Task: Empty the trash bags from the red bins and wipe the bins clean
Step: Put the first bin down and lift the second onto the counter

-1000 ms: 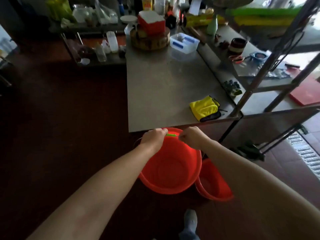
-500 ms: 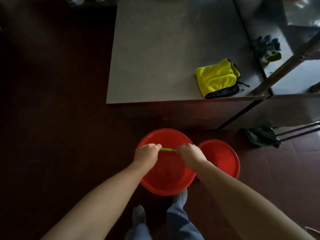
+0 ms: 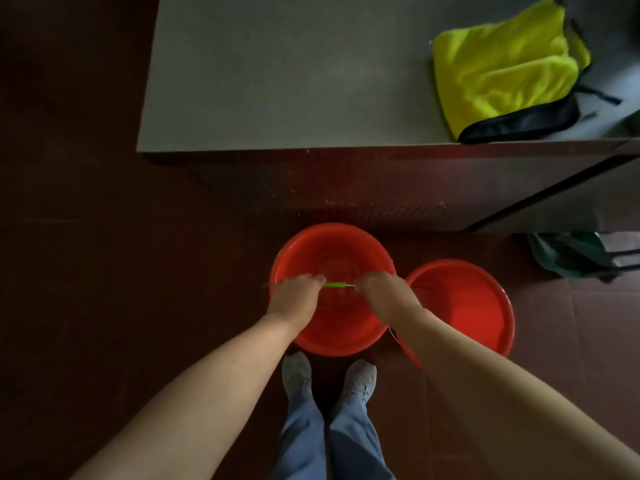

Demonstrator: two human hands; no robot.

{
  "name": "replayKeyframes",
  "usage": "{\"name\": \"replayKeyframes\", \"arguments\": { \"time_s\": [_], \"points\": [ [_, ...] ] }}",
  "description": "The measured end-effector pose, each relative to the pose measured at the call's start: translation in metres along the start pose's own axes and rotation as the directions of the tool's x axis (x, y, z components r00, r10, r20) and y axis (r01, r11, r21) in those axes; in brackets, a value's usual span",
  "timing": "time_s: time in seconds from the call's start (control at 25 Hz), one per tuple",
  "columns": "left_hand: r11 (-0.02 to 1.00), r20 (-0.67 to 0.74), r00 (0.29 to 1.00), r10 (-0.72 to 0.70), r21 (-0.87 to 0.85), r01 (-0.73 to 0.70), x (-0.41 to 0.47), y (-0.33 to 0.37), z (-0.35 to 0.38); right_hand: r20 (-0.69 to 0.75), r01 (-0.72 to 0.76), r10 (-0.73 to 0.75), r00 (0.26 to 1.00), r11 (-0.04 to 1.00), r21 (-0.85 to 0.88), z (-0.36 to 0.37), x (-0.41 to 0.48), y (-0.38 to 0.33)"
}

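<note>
Well, closest to me are the person's two grey shoes [image 3: 296,372], side by side on the dark red floor [image 3: 104,271]. Blue trousers [image 3: 301,438] come down to them.

Just past the toes is a round red bin [image 3: 346,330]. It is bright and shiny, and its rim is wide. You can see right down inside it to ring marks on the bottom. A thin wire handle goes across the top. It has a little green grip [image 3: 334,285] in the middle.

The left hand [image 3: 294,297] is a fist, with its fingers curled tight round the handle at the left end of the green grip. The right hand [image 3: 384,294] is a fist too. Its fingers are curled round the wire just beside the right end of the grip. Only a short bit of green shows between the two hands. I cannot tell if the bin sits on the floor or hangs a little above it.

A second red bin [image 3: 460,306] is just beside the first one, on the person's right. It looks the same: round, red and open at the top. The right arm hides part of it.

Farther right, something dark green and crumpled [image 3: 568,254] lies on the floor.

Behind the bins is a grey table [image 3: 294,74]. A folded yellow cloth [image 3: 502,67] with a black edge lies on its right end, near the front edge.
</note>
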State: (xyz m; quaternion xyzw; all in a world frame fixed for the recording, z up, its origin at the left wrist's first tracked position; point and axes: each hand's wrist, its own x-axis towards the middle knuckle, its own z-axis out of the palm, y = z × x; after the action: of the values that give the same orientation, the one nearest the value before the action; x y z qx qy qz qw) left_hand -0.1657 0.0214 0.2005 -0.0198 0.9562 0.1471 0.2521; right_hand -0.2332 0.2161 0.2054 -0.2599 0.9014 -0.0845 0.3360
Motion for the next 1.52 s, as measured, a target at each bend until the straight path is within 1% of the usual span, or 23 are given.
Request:
{"name": "replayKeyframes", "arguments": {
  "time_s": [0.12,0.32,0.44,0.6,0.76,0.88,0.96,1.0,1.08,1.12,1.16,1.32,1.44,1.52],
  "points": [
    [1.0,-0.027,1.0,-0.002,0.012,0.002,0.027,-0.011,0.019,-0.002,-0.019,0.019,1.0,0.998,0.051,0.019,0.029,0.014],
    [0.998,-0.052,0.998,0.025,0.066,-0.021,0.058,-0.022,0.045,-0.031,-0.032,0.033,0.999,0.999,0.039,0.047,0.061,0.031],
    [0.997,-0.031,0.999,0.025,0.075,-0.023,0.065,-0.027,0.058,-0.037,-0.039,0.04,0.998,0.999,0.029,0.058,0.067,0.034],
    [0.997,-0.015,1.0,0.023,0.075,-0.022,0.063,-0.029,0.07,-0.041,-0.06,0.063,0.997,0.996,0.069,0.069,0.067,0.033],
    [0.997,0.005,0.997,0.076,0.016,-0.076,0.06,-0.025,0.083,0.014,-0.119,0.118,0.993,0.989,0.087,0.076,0.06,0.037],
    [0.993,0.122,0.988,0.098,-0.085,-0.088,0.045,-0.025,0.097,0.061,-0.159,0.155,0.986,0.984,0.083,0.09,0.04,0.041],
    [0.996,0.225,0.971,0.08,-0.066,-0.067,0.024,-0.027,0.114,0.109,-0.177,0.169,0.979,0.982,0.064,0.109,0.022,0.038],
    [0.998,0.309,0.949,0.061,-0.025,-0.056,0.011,-0.028,0.124,0.164,-0.186,0.177,0.97,0.982,0.042,0.122,0.011,0.035],
    [0.996,0.509,0.861,0.018,0.065,-0.06,-0.011,-0.031,0.143,0.287,-0.195,0.184,0.94,0.981,0.012,0.146,-0.007,0.03],
    [0.994,0.563,0.826,-0.001,0.092,-0.061,-0.019,-0.033,0.15,0.318,-0.203,0.188,0.929,0.979,0.016,0.156,-0.014,0.03],
    [0.993,0.567,0.823,-0.012,0.103,-0.057,-0.025,-0.034,0.155,0.32,-0.222,0.201,0.926,0.974,0.032,0.163,-0.021,0.03],
    [0.997,0.417,0.908,0.028,0.059,-0.058,-0.046,-0.025,0.145,0.253,-0.279,0.253,0.934,0.957,0.074,0.168,-0.044,0.027],
    [0.996,0.366,0.929,0.059,0.043,-0.08,-0.056,-0.007,0.124,0.2,-0.329,0.299,0.933,0.935,0.136,0.153,-0.064,0.021],
    [0.992,0.328,0.941,0.086,0.063,-0.113,-0.058,0.012,0.11,0.154,-0.35,0.326,0.933,0.921,0.172,0.141,-0.082,0.025]
  ]
}}
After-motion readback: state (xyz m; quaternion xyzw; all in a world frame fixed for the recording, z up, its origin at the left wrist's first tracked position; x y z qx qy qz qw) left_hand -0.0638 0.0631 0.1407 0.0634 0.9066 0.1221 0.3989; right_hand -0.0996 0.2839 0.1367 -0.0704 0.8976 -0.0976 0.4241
